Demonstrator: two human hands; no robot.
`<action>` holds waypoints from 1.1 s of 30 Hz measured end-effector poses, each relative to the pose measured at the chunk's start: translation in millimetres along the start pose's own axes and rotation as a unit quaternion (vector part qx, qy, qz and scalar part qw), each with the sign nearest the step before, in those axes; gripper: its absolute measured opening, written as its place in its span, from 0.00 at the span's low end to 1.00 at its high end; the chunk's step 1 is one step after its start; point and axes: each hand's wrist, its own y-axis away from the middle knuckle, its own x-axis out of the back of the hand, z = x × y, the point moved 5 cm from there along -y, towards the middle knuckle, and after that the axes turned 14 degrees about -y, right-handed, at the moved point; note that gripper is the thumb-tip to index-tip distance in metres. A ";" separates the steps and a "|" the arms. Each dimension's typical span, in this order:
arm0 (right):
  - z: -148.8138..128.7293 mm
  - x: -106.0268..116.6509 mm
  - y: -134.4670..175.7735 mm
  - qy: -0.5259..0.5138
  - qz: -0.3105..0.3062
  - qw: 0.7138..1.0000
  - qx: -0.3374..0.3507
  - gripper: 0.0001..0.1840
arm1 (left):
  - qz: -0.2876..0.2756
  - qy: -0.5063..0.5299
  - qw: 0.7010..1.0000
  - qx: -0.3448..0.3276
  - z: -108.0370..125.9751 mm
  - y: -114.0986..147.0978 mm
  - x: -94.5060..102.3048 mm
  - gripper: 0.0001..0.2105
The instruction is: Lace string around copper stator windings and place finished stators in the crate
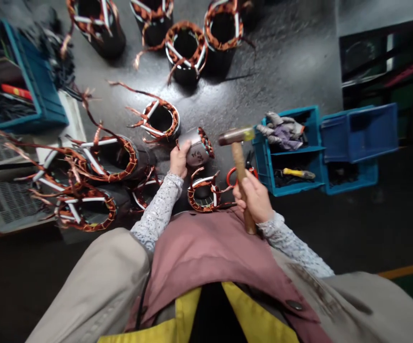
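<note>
Illegible dark marking point(196, 155) on the cylinder point(196, 143) in left hand point(179, 159)

Right of your right hand point(254, 196): teal two-compartment bin point(297, 151), crumpled grey-purple cloth point(284, 132) in the far slot, yellow-handled tool point(299, 173) in the near one. Blue crate point(374, 131) further right. Red-handled tool point(231, 177) just beyond that hand, partly hidden. Well left of your left hand point(180, 160): another teal bin point(47, 102) containing a red item point(16, 91), plus a grey slotted basket point(9, 200).

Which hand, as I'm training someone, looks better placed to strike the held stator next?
Probably the right hand: it grips the hammer, while the left hand holds the stator.
</note>
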 end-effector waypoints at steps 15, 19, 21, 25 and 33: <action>7.8 67.7 20.8 0.283 0.076 0.939 0.178 0.30 | -0.134 -0.668 0.619 -0.391 39.9 47.1 -16.0 0.16; 0.8 52.9 4.1 0.448 0.048 0.844 0.290 0.27 | -0.125 -0.658 0.640 -0.377 25.3 47.5 8.1 0.18; 4.1 49.4 -7.3 0.459 0.031 0.846 0.269 0.27 | -0.128 -0.652 0.651 -0.367 13.8 50.9 12.5 0.18; 12.7 56.7 -15.7 0.304 0.046 0.933 0.188 0.29 | -0.062 -0.638 0.690 -0.337 0.9 58.9 25.2 0.21; 24.5 45.6 -25.0 0.172 0.058 0.978 0.106 0.39 | -0.136 -0.712 0.634 -0.267 -19.5 56.6 20.9 0.11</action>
